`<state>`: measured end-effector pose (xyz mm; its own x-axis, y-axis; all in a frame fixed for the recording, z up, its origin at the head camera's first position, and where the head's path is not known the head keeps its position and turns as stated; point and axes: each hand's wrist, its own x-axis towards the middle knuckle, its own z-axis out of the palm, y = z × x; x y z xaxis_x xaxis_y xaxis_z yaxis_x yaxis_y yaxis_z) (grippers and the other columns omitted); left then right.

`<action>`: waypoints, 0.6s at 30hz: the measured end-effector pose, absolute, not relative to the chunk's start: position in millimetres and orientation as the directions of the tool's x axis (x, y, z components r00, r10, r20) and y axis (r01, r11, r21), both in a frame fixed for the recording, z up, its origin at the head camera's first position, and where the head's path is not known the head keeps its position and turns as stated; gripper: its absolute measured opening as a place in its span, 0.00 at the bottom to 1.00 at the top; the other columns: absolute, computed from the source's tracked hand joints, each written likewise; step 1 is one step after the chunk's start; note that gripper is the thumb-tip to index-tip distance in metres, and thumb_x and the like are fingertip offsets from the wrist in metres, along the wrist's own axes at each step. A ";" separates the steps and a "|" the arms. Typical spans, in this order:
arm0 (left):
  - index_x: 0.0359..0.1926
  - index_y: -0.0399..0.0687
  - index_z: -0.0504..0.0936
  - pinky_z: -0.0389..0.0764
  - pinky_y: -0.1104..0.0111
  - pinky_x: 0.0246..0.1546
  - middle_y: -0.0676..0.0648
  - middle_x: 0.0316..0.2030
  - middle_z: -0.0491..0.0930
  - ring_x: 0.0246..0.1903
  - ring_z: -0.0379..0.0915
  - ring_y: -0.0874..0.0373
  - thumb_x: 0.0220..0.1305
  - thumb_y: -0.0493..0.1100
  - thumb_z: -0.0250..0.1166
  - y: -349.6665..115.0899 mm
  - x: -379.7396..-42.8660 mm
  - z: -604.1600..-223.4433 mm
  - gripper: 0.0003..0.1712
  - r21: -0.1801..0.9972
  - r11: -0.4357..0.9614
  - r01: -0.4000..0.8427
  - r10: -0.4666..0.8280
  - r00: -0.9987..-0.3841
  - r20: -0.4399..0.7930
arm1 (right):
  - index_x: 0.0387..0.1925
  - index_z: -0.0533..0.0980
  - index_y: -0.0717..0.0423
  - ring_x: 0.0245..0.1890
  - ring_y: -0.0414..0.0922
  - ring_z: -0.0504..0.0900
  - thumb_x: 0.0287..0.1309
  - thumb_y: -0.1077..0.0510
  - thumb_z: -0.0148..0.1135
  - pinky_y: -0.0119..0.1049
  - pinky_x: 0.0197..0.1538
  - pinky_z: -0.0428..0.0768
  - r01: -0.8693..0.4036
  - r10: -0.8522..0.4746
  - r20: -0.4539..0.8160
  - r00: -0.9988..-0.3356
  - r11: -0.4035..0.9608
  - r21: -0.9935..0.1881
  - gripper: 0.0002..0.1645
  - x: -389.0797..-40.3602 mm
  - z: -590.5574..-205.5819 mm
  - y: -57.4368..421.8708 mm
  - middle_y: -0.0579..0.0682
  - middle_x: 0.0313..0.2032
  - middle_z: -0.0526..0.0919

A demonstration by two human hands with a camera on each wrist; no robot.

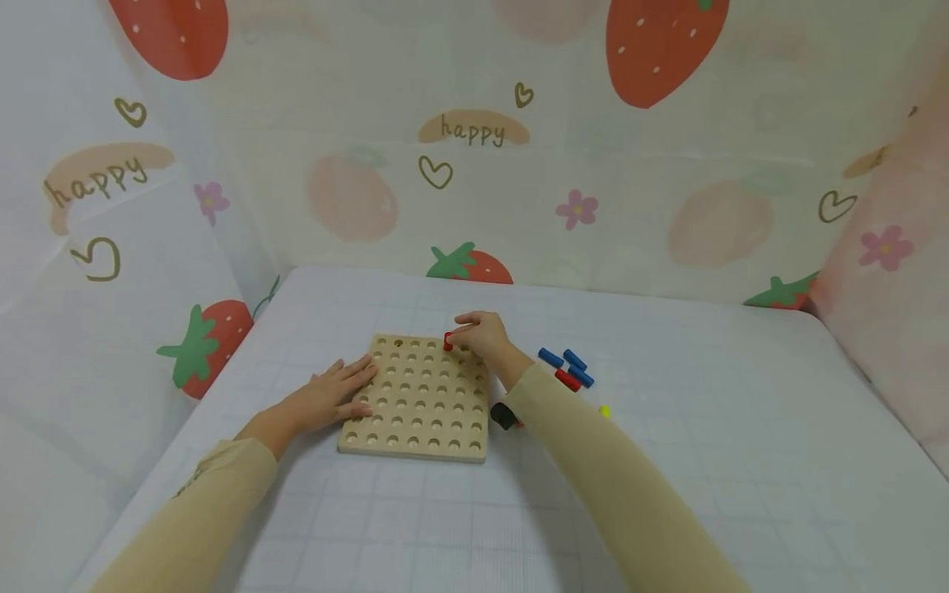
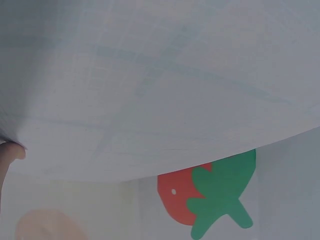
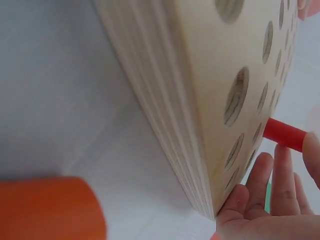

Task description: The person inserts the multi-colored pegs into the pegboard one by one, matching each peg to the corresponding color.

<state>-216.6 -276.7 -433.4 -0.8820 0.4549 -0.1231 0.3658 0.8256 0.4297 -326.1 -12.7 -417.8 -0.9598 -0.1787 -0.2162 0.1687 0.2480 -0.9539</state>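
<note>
We find the right hand [image 1: 483, 338] pinching a red peg [image 3: 285, 134] between thumb and fingers, closed to its width; the peg stands near upright, lower end at the wooden board [image 1: 412, 396] directly beneath the grip, seating in a hole unconfirmed. The left hand [image 1: 332, 397], farther off to the grip's left, rests on the board's edge, fingers extended. We note a white-covered table [image 1: 704, 412] under the board and a strawberry-print backdrop [image 1: 474, 222] beyond the grip.

Pegboard [image 1: 412, 396] on the table [image 1: 697, 494], pegs [image 1: 550, 357] to its right.
</note>
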 end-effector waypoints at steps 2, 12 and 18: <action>0.73 0.35 0.55 0.46 0.27 0.57 0.34 0.73 0.48 0.68 0.39 0.23 0.68 0.59 0.57 -277.2 -216.5 -434.6 0.44 0.428 0.826 0.366 0.453 -0.883 -0.120 | 0.57 0.76 0.65 0.48 0.50 0.82 0.57 0.69 0.66 0.40 0.56 0.76 0.200 -0.164 -0.243 -0.956 0.245 -0.949 0.25 -320.3 -411.2 -13.7 0.60 0.44 0.85; 0.73 0.36 0.55 0.46 0.27 0.57 0.34 0.74 0.48 0.68 0.39 0.24 0.68 0.60 0.56 -274.6 -215.2 -435.9 0.45 0.431 0.826 0.364 0.456 -0.881 -0.130 | 0.61 0.73 0.62 0.53 0.53 0.79 0.62 0.63 0.63 0.48 0.56 0.73 0.221 -0.159 -0.258 -0.953 0.216 -0.951 0.26 -307.2 -393.1 13.7 0.60 0.53 0.81; 0.73 0.36 0.55 0.46 0.27 0.57 0.34 0.73 0.48 0.68 0.39 0.23 0.68 0.60 0.56 -275.0 -215.7 -434.1 0.45 0.423 0.827 0.370 0.457 -0.881 -0.124 | 0.61 0.74 0.60 0.54 0.51 0.79 0.62 0.60 0.64 0.49 0.57 0.73 0.218 -0.148 -0.258 -0.955 0.242 -0.946 0.25 -312.0 -382.3 41.8 0.57 0.54 0.81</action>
<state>-215.7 -275.0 -434.1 -0.8807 0.4570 -0.1243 0.3697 0.8273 0.4229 -312.0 41.8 -382.3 -0.9547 -0.1485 -0.2579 0.2177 0.2421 -0.9455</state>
